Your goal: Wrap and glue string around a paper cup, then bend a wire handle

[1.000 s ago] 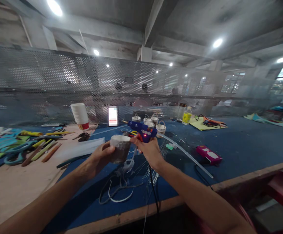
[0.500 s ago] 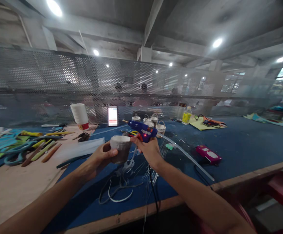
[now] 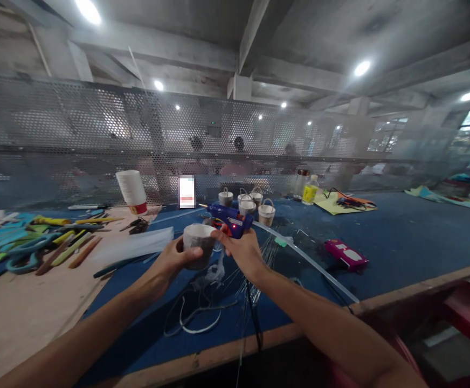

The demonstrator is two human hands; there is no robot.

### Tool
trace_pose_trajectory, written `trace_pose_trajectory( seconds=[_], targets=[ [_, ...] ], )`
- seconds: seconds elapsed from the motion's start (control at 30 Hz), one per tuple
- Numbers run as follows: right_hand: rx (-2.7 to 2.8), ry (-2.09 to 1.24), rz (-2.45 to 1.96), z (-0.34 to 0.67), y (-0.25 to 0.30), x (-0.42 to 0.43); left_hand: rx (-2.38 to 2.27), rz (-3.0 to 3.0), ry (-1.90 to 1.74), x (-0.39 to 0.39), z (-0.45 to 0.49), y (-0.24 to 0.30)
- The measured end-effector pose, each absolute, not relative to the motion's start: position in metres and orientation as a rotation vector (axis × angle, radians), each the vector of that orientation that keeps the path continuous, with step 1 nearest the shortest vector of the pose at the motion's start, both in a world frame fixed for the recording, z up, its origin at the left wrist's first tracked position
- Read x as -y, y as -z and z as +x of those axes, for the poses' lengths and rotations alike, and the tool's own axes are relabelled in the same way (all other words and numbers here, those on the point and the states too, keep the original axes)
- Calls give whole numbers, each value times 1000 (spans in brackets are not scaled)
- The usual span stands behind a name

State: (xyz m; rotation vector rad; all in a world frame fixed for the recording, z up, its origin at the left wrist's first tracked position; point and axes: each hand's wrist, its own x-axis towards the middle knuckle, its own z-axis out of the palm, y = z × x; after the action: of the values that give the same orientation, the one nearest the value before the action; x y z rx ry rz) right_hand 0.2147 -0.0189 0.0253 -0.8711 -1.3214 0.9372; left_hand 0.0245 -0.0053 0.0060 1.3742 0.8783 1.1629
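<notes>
My left hand is closed around the side of a grey-white paper cup, held up over the table with its mouth upward. In my right hand is a blue hot glue gun, its nozzle pointing left above the cup's far side. A red light glows on the gun's body. From its rear runs a long clear glue stick, slanting down to the right. My right thumb reaches the cup's right rim. Beneath the hands lie loose grey and white cords and a bundle of thin wires.
Several small cups with wire handles stand behind the gun. Scissors and clay tools lie left, near stacked paper cups. At right are a magenta box, a yellow-labelled bottle and coloured paper. A perforated metal screen borders the table.
The glue gun and my right hand have shifted slightly left and down, bringing the gun closer over the cup. The cup stays almost where it was in my left hand.
</notes>
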Motion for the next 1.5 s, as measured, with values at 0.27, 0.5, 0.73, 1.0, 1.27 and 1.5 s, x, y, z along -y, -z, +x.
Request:
trace_pose_trajectory(
  seconds=[0.27,0.5,0.73,1.0,1.27,1.5],
  targets=[
    [1321,-969,-863,210,-25,23,-1013,1398,-1264,16,30,-11],
    [1346,-950,-869,211,-23,21,-946,1370,-1298,21,35,-16],
    [1352,-937,-885,208,-19,21,-996,1365,-1319,22,37,-18],
    [1459,-813,-956,219,-25,21,-1174,1449,-1329,20,31,-23],
    [1808,-476,-845,242,-46,30,-1314,1537,-1326,13,20,-25],
    [1957,-499,-805,256,-46,34,-1297,1570,-1298,12,20,-23]
  ],
)
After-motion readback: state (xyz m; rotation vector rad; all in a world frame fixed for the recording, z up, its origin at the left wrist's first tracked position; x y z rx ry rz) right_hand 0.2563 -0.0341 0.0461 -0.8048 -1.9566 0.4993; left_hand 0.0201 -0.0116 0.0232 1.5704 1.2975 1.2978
